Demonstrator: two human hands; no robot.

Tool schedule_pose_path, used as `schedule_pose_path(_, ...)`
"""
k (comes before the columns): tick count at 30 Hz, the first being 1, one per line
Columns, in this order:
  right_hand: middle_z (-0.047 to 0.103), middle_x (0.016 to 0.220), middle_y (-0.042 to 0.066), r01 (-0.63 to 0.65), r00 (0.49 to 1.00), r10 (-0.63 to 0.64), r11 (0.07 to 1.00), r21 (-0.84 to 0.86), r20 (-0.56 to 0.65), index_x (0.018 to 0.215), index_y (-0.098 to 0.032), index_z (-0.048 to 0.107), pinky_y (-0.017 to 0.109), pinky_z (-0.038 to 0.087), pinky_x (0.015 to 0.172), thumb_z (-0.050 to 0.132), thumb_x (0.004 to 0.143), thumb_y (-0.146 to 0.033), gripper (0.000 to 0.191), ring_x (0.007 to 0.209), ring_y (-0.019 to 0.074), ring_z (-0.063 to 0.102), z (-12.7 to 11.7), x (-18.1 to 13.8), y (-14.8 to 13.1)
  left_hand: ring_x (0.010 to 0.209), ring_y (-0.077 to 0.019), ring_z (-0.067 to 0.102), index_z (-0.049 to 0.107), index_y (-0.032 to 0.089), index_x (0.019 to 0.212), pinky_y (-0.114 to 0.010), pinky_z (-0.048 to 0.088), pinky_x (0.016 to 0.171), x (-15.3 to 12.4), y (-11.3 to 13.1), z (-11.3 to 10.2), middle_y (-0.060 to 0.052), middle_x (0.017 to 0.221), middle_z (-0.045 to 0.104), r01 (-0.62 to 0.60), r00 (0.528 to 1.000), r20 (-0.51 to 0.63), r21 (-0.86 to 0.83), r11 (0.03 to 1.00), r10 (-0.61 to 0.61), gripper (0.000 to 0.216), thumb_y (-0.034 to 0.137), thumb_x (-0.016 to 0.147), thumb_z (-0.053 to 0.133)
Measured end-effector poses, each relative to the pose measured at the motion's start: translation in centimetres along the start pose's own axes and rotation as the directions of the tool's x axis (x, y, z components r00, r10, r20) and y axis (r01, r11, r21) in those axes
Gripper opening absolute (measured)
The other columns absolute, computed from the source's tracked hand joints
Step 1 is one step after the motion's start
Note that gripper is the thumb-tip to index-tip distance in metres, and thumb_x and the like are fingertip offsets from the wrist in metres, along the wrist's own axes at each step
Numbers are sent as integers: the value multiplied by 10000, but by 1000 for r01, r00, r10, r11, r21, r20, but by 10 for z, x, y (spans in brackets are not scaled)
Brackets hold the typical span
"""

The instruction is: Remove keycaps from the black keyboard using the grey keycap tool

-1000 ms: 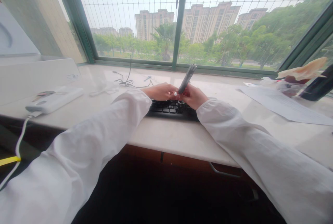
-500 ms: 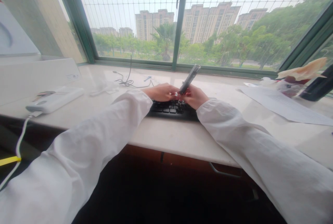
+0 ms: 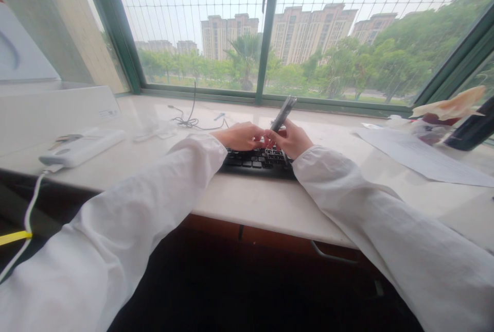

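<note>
By a window (image 3: 266,38), one keyboard (image 3: 255,164) lies near the white table's (image 3: 250,198) front edge under two curled hands (image 3: 241,136) (image 3: 293,140), right gripping one rod (image 3: 283,114), left's hold unclear.

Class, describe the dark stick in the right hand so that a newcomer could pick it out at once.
Start at the big window; below it, a black keyboard lies on the white table. Above the keyboard, the right hand holds the dark stick. Unlike the broad, flat keyboard, it is slim and slants upward.

Plastic-looking keyboard (image 3: 252,166), smooth glossy countertop (image 3: 247,199)
</note>
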State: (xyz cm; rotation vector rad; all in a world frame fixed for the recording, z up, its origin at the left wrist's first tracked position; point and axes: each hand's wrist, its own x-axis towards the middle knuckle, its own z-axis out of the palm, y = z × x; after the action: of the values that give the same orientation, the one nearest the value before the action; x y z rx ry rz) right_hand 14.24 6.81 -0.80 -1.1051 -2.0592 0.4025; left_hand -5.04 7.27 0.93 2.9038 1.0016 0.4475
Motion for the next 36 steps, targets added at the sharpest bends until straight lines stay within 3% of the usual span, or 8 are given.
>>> schedule_pose_path(11, 711, 673, 11, 31, 996, -36, 997, -71, -77, 888, -200, 586, 338, 503, 681, 635, 817, -378, 198, 667, 210, 687, -3, -5, -10, 594, -84, 472, 694, 214, 1031, -211, 334, 630, -1, -5, 4, 15, 693, 613, -21, 1000, -25, -168, 986, 17, 256, 341, 864, 547)
schedule_pose_path(26, 716, 680, 9, 35, 997, -38, 998, -52, -62, 921, -213, 577, 340, 504, 695, 634, 827, -378, 199, 703, 222, 698, -2, -6, -12, 532, -81, 459, 717, 254, 925, -210, 284, 551, 1, -5, 2, 21, 644, 604, 27, 997, -73, 36, 999, -24, 229, 418, 837, 582)
schedule_pose_path(36, 716, 683, 16, 63, 996, -67, 997, -54, -63, 926, -211, 564, 318, 494, 658, 616, 834, -425, 239, 692, 218, 692, -1, -7, -11, 479, -75, 411, 706, 210, 776, -226, 266, 523, 0, -1, -2, 19, 555, 549, -18, 993, -111, 88, 996, 28, 281, 441, 847, 562)
